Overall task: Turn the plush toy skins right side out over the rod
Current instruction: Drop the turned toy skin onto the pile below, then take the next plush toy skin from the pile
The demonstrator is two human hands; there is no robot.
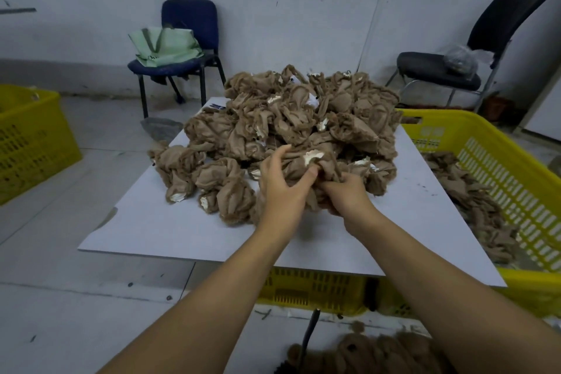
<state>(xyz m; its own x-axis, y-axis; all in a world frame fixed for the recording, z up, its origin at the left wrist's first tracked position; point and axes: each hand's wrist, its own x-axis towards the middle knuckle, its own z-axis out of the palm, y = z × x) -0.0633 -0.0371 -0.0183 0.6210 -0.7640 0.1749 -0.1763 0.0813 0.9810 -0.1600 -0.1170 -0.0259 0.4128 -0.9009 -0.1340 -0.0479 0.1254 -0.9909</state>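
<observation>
Head view: the right hand (344,191) is half buried in the front of the heap, its fingertips lost under brown cloth, so only the knuckles and the back show; the fingers curl into the same plush toy skin (306,165) that the left hand (280,185) grips, thumb pressed on the fabric and fingers curled over the top. That skin sits at the near edge of a big pile of skins (291,118), crumpled, matte tan knit with ragged seams and small white tufts poking out. The pile lies on a flat pale board (158,231) resting over a yellow slotted plastic crate (312,288), mostly covered by the board. At the bottom edge a thin dark rod (309,331) rises, its base cut off by the frame, beside fuzzy brown finished pieces (373,352) only partly in view. A second yellow crate (501,179) on the right holds more tan skins, and a third (30,136) on the left is cropped. Behind stand a blue chair (188,39) with a green bag (164,45) and a black chair (473,48) carrying a blurred grey bundle.
</observation>
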